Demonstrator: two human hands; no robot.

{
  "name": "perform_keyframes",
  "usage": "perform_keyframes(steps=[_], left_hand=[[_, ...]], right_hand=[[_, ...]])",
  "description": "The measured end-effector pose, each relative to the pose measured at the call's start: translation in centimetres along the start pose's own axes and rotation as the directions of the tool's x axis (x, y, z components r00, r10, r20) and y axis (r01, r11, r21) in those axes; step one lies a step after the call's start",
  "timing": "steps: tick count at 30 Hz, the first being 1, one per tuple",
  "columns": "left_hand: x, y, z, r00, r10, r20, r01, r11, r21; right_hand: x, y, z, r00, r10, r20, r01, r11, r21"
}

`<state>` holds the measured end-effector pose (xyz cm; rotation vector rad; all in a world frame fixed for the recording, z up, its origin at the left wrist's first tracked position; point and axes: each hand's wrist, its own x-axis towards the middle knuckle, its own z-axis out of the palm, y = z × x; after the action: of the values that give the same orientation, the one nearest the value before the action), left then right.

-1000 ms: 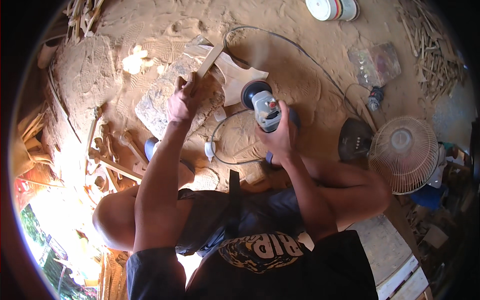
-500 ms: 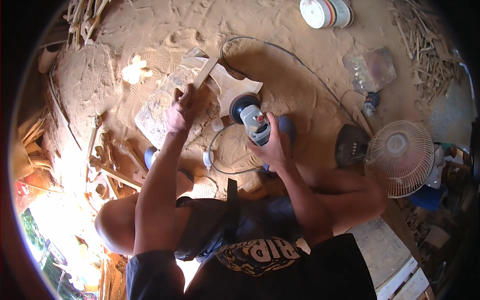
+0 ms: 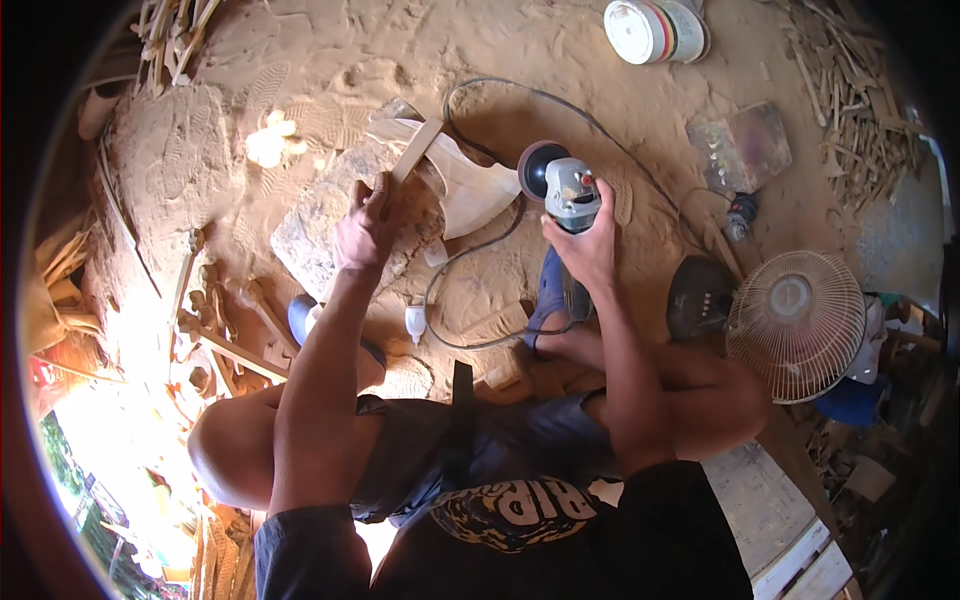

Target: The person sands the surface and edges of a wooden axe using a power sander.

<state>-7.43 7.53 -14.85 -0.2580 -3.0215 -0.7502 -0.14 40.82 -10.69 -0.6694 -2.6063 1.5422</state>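
My left hand [image 3: 362, 235] is closed around the near end of a flat wooden stick [image 3: 416, 150]. The stick's far end lies over a pale, curved-edged wooden piece [image 3: 475, 188], which rests on a rough block [image 3: 335, 215] on the ground. My right hand [image 3: 588, 238] grips a grey angle grinder [image 3: 573, 190] with a dark round disc [image 3: 541, 170] at its front. The disc is just off the right tip of the wooden piece, with a small gap seeming to lie between them. I cannot tell whether it is spinning.
A dark cord [image 3: 590, 120] loops over the sandy ground around the work. A standing fan [image 3: 795, 320] is at my right, with a metal box [image 3: 745, 145] beyond it. A white bucket [image 3: 655, 32] lies far off. Wooden pieces [image 3: 235, 345] are heaped at left; a small white bottle [image 3: 415, 322] stands before me.
My right hand has drawn the grinder up and to the right, away from the wooden piece's edge. My left hand and the stick have barely moved.
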Motion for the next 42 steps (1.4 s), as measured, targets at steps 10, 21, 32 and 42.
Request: perform_keyframes(steps=[10,21,32,42], left_hand=[[0.0,-0.3,-0.3,0.999,-0.022,0.027,0.022,1.0,-0.004],[-0.8,-1.0,0.0,0.994,-0.087,0.07,0.086,0.996,0.01],[-2.6,2.7,-3.7,0.884,-0.431,0.18,0.46,0.733,-0.501],[-16.1,9.6,-1.0,0.605,-0.674,0.424,0.571,-0.004,-0.821]], right_hand=[[-2.8,-0.7,1.5,0.99,0.068,0.122,-0.074,0.996,0.045],[-0.9,-5.0,0.5,0.994,0.011,-0.11,-0.009,1.0,0.021],[-2.3,-18.5,-7.4,0.973,-0.22,-0.071,0.228,0.966,0.121],[-3.8,-19.3,-1.4,0.928,-0.328,0.176,0.343,0.937,-0.064]])
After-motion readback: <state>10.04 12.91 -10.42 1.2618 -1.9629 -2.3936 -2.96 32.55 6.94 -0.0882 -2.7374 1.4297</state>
